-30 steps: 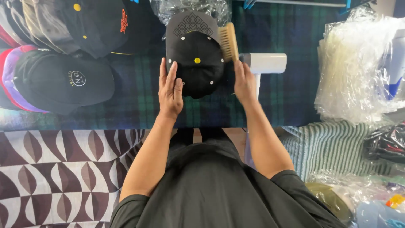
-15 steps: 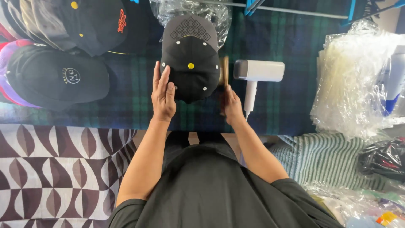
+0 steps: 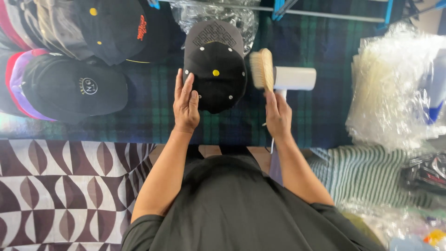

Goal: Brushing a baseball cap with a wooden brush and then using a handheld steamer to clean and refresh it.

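Dark green plaid cloth (image 3: 325, 116) is covering the worktable, and the person is standing at its near edge. Left fingers (image 3: 184, 88) are lying flat and straight against the side of the black cap (image 3: 214, 69), steadying it; the left hand (image 3: 186, 104) is not gripping. The right hand (image 3: 278, 114) is curled shut around the handle of a wooden brush (image 3: 261, 69), which has swung up beside the cap's right side since a moment ago, bristles now facing the crown. Brushing looks about to begin. Behind the brush a white handheld appliance (image 3: 295, 78) is lying; more caps (image 3: 69, 88) are piling toward the far left corner.
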